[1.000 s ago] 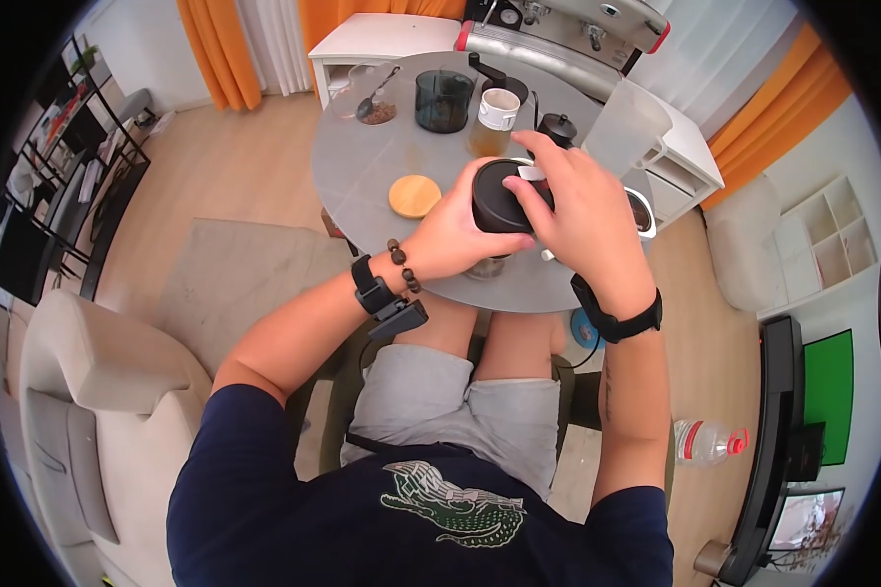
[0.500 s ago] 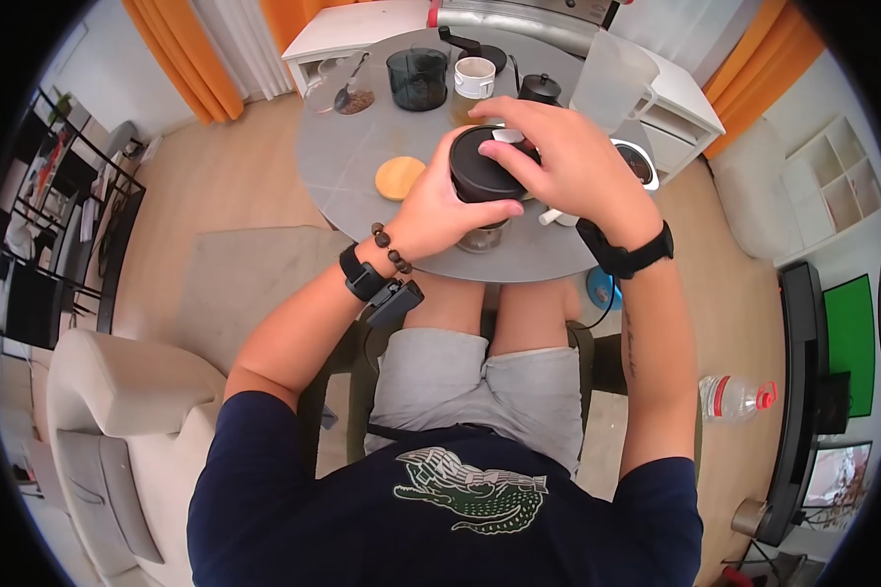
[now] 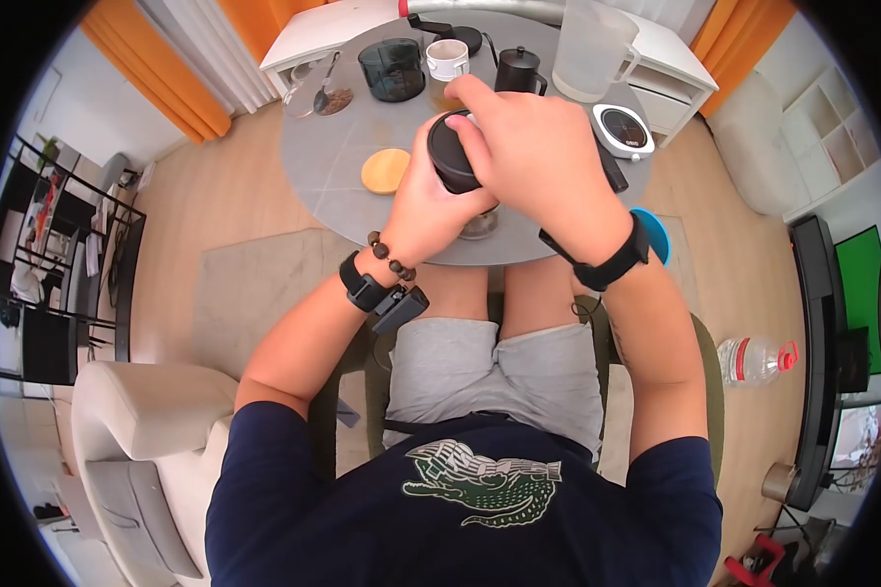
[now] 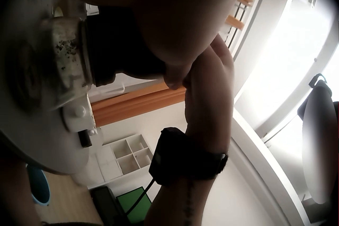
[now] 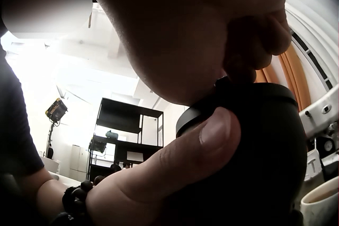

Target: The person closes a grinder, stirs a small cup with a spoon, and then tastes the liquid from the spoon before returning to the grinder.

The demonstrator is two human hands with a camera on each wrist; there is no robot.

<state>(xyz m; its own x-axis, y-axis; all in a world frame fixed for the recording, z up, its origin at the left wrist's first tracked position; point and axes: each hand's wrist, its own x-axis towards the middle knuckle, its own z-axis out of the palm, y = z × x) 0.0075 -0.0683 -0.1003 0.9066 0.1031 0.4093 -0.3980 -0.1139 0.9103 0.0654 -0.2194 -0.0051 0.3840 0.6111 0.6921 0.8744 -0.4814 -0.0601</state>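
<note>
Both hands have drawn in closer to the person's body over the last second, and the right hand now lies further over the top of the black grinder, hiding most of the lid that showed before. That right hand presses down on the grinder's top with its fingers curled over the far edge. The left hand wraps the grinder's side from the near left, its thumb laid flat against the dark body just below the rim. Between them the grinder stands upright on the near part of the round grey table, with a glass jar fixed under it.

Just left of the left hand lies a round wooden lid. Beyond the hands, at the far side of the table, stand a dark glass cup, a white-collared jar and a black kettle. Further left of those is a glass bowl with a spoon in it. To the right of the right hand sit a clear pitcher and a small white scale. Down on the floor, well off to the right, a plastic bottle lies on its side.
</note>
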